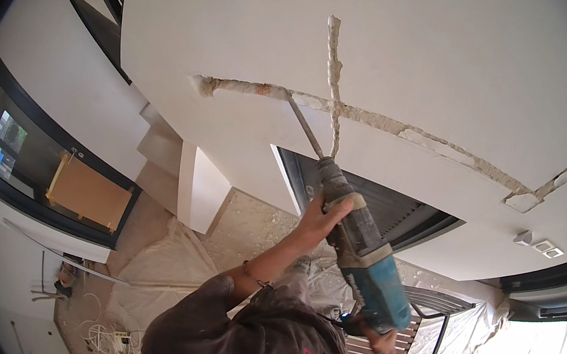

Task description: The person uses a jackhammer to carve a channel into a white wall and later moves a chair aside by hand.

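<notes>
Both my hands hold a teal and grey rotary hammer (375, 284), tilted up toward the white wall (455, 71). My left hand (324, 220) is wrapped round its front part, behind the dark chuck. At the rear end my right hand (377, 338) grips the handle, partly hidden by the tool body. A long metal chisel bit (305, 128) reaches from the chuck to a rough chased groove (245, 87) in the wall, its tip at the groove's lower edge. A second, upright groove (334, 62) crosses the long one just right of the bit.
A dark fireplace-like recess (381, 197) opens below the groove. Sockets (545, 247) sit on the wall at right. Below stand a slatted bench (391, 341) and plastic sheeting (173, 255) strewn with debris. Loose white cable (108, 340) lies lower left, near a dark-framed door (49, 160).
</notes>
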The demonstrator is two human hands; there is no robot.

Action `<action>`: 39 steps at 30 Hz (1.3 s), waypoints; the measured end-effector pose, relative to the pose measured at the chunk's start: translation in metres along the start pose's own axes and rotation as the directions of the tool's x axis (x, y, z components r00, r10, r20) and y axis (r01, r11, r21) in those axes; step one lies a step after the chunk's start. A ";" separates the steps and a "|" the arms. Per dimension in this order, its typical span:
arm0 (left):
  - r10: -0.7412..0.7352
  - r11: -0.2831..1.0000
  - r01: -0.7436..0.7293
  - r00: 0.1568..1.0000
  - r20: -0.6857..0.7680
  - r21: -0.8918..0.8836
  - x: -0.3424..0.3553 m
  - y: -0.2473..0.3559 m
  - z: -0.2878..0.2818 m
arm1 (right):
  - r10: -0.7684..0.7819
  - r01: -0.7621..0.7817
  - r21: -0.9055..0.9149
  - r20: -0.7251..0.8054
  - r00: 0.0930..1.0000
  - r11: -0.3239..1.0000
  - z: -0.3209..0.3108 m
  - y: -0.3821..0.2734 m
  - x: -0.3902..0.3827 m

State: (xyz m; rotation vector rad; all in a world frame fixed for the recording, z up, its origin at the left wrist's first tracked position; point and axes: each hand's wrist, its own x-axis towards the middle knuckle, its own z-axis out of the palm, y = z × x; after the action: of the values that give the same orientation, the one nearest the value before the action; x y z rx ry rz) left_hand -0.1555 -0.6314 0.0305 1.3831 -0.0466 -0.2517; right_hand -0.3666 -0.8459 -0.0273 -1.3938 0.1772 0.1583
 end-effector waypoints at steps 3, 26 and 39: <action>0.020 0.998 -0.021 1.000 -0.004 -0.054 0.009 0.008 0.017 | -0.023 0.013 -0.111 -0.091 0.996 0.994 -0.028 -0.013 0.021; 0.107 0.962 -0.155 0.972 -0.211 -0.226 0.038 0.021 -0.074 | -0.213 0.205 0.060 0.318 0.924 0.977 0.027 -0.042 0.115; -0.004 0.998 0.004 1.000 -0.011 0.067 -0.046 -0.024 -0.039 | -0.408 0.538 -0.722 0.374 0.833 0.436 0.011 0.179 -0.047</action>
State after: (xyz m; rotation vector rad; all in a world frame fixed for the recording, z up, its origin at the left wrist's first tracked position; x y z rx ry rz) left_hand -0.1968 -0.5880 0.0050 1.4507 -0.0440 -0.2481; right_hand -0.4506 -0.8047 -0.1870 -2.3025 -0.5058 -0.1753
